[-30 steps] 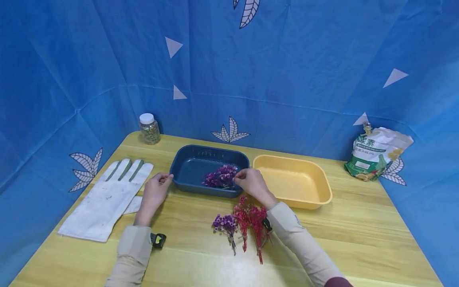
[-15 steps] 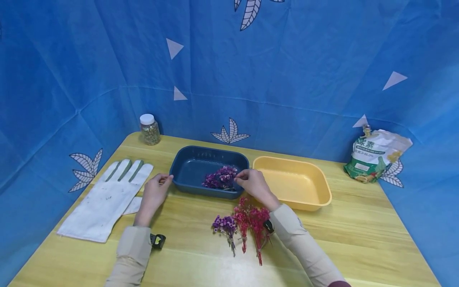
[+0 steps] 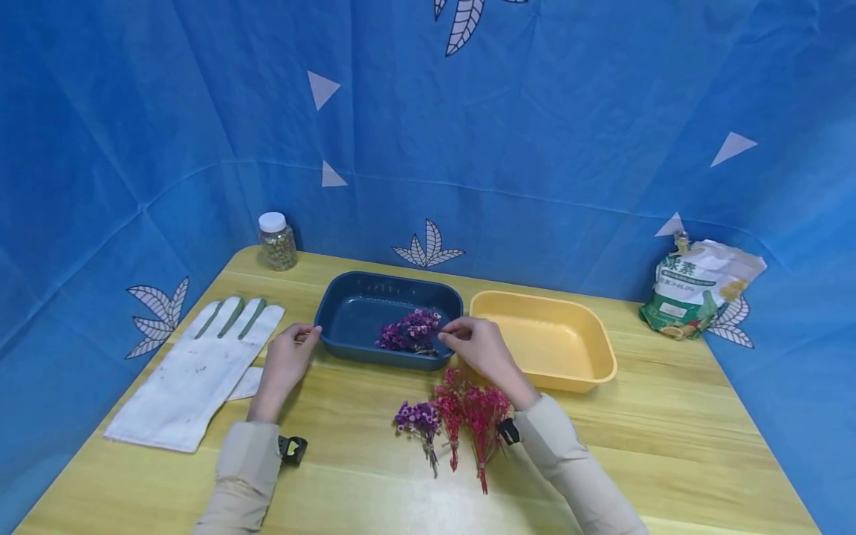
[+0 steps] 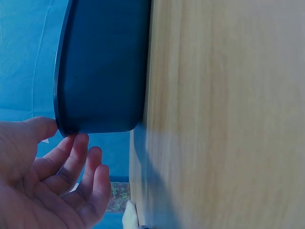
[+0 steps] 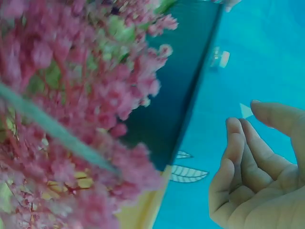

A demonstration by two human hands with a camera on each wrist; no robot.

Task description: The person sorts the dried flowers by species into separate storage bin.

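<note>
A dark blue basin (image 3: 374,312) stands mid-table with purple dried flowers (image 3: 409,331) lying in its right part. My left hand (image 3: 290,360) pinches the basin's left front corner; the left wrist view shows the thumb (image 4: 43,128) on the rim and fingers (image 4: 78,143) at the wall. Above the basin's right edge, close to the flower stems, is my right hand (image 3: 483,349). In the right wrist view its thumb and fingers (image 5: 238,148) are apart, with nothing between them. Red dried flower bunches (image 3: 484,416) and a small purple bunch (image 3: 419,420) lie in front of the basin.
To the right of the blue basin stands a yellow basin (image 3: 542,338). White gloves (image 3: 194,371) lie at the left. A lidded jar (image 3: 277,241) is at the back left, a white and green bag (image 3: 698,290) at the back right. Blue cloth (image 3: 568,134) hangs behind the table.
My right hand has shifted slightly right, its fingertips away from the purple flowers, and its wrist has swung right over the red bunches. The left hand keeps its place on the basin.
</note>
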